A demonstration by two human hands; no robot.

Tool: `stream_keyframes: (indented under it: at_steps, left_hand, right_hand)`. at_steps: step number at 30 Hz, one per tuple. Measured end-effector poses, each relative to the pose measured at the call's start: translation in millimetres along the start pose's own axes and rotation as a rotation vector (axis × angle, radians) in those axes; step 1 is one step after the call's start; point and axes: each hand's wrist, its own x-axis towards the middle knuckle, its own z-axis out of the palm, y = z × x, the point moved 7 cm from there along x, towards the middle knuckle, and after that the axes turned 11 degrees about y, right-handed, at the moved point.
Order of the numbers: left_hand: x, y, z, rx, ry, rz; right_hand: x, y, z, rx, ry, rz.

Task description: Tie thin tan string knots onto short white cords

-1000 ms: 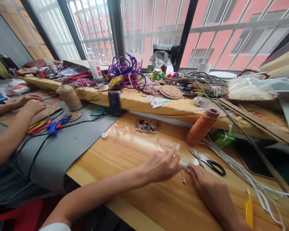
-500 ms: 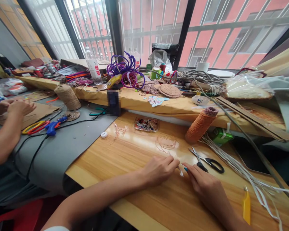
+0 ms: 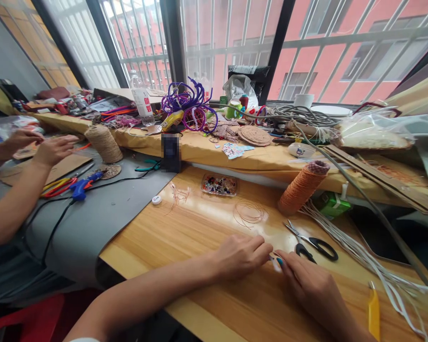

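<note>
My left hand (image 3: 243, 255) and my right hand (image 3: 306, 280) meet low over the wooden table, fingertips almost touching. Between them is a small white strip (image 3: 276, 264), its end hanging below the fingers; its exact kind is too small to make out. Both hands are closed in a pinch on it. Just behind my right hand lie scissors (image 3: 312, 243) with black handles, blades parted. A loose coil of thin reddish-brown cord (image 3: 249, 213) rests behind my left hand.
A clear box of beads (image 3: 219, 185) and an orange cord spool (image 3: 303, 187) stand at the back. White cords (image 3: 356, 251) and a yellow-handled tool (image 3: 374, 311) lie at right. At left, a co-worker's hands (image 3: 53, 149) are near a blue glue gun (image 3: 82, 186).
My fingertips have drawn closer together around the white strip. The co-worker's hands have risen and moved right. The whole view has shifted slightly.
</note>
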Motion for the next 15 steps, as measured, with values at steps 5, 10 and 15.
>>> stream_keyframes:
  at_steps: [5,10,15]
  left_hand:
    - [0,2,-5.0,-0.028,0.02,0.013]
    - [-2,-7,-5.5,-0.137,0.115,-0.107]
    - [-5,-46,-1.0,-0.761,0.223,-0.685]
  right_hand:
    - [-1,-3,0,0.036,0.01,-0.018]
    - [-6,13,2,0.034,0.018,0.168]
    - [-19,43,7,0.166,-0.035,0.667]
